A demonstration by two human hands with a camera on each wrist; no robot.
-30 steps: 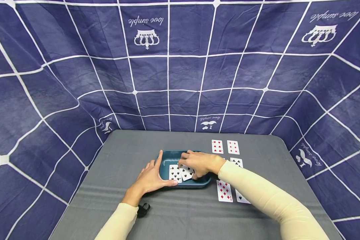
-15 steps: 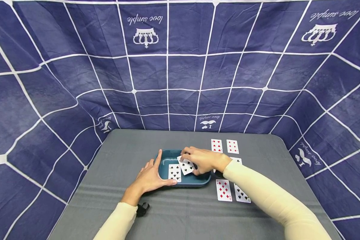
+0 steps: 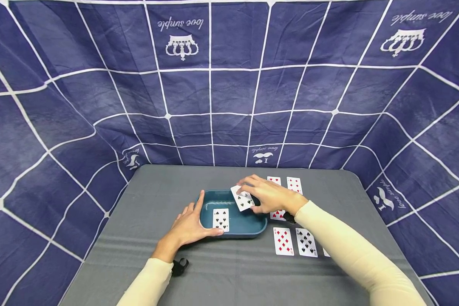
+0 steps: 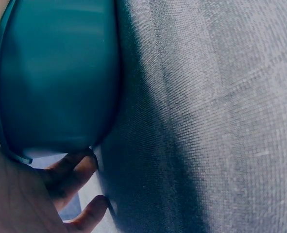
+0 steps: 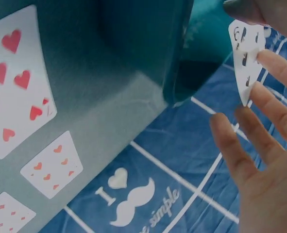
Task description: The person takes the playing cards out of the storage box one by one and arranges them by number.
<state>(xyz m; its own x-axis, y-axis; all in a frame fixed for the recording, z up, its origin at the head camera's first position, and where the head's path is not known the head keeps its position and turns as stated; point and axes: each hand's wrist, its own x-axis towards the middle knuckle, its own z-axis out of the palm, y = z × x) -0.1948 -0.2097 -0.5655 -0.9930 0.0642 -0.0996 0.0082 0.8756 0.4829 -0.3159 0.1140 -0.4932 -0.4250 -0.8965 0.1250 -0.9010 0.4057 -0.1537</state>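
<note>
My right hand (image 3: 273, 196) pinches a spade playing card (image 3: 243, 199) between thumb and fingers, over the far right part of a teal tray (image 3: 240, 235). Tilted, that card shows a 6 in its corner in the right wrist view. Inside the tray, toward its left end, another spade card (image 3: 220, 219) lies face up. My left hand (image 3: 187, 227) grips the tray's left end, its thumb over the near rim and its index finger along the far left corner. In the left wrist view, bent fingers (image 4: 77, 174) touch the tray wall (image 4: 56, 82).
Right of the tray, face-up cards lie in rows on the grey cloth: diamonds (image 3: 283, 241) and spades (image 3: 307, 243) in front, hearts (image 3: 277, 215) behind, and diamonds (image 3: 294, 185) at the back. My right arm hides some. A blue curtain (image 3: 229, 93) surrounds the table.
My right hand has lifted the spade card off the tray's bottom, away from the other card, moving it up and rightward toward the far rim. The left hand keeps its hold.
</note>
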